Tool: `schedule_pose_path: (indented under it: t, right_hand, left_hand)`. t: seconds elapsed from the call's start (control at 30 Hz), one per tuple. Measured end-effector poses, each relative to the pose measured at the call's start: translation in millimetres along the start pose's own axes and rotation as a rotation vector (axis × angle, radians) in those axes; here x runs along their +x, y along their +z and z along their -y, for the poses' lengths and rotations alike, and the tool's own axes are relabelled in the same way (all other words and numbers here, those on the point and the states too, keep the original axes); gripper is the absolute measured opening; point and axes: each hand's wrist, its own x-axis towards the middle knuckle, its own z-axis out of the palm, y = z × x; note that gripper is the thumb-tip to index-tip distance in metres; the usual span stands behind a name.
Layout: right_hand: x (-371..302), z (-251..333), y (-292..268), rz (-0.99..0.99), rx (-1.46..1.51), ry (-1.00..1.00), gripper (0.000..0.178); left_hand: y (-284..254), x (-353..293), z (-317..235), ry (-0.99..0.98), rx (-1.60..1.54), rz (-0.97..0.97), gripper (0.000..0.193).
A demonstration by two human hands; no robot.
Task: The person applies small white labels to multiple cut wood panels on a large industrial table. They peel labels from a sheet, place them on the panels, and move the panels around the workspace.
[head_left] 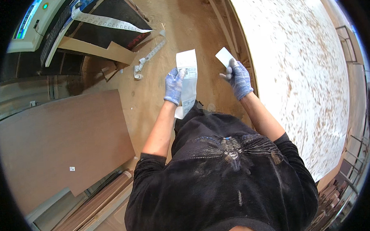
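Observation:
My left hand (175,85), in a blue-grey knit glove, is closed on a long strip of white printed labels (189,80). The strip hangs down toward my body and its lower end curls. Farther right, my right hand (237,78) wears a matching glove and pinches a small white label (223,56) by its lower edge. The two hands are apart, held out in front of my black shirt. What is printed on the small label cannot be made out.
Another label strip (112,23) trails from the machine with a screen (29,25) at upper left, over a wooden bracket (97,51), down to the dusty floor (182,24). A brown board (63,140) lies left. A large white speckled panel (298,79) stretches along the right.

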Motion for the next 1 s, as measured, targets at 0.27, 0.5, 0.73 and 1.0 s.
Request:
schedule_pose_path:
  t: [0.27,0.5,0.73,1.0]
  right_hand:
    - [182,66,151,0.391,-0.297,-0.498,0.035]
    - [319,141,245,0.220,-1.060,-1.010,0.040]
    - [473,206,290,0.128,-1.063,-1.051,0.037]
    - [686,339,361,0.267,-0.955,-0.955,0.032]
  left_hand:
    - [-3,218,-43,0.080,0.077,0.101,0.018]
    - [-3,401,-124,0.308,0.347,0.319,0.029]
    - [26,582,-165,0.219,0.833,0.429,0.030]
    - [69,825,-234,0.238,0.763,0.451,0.030]
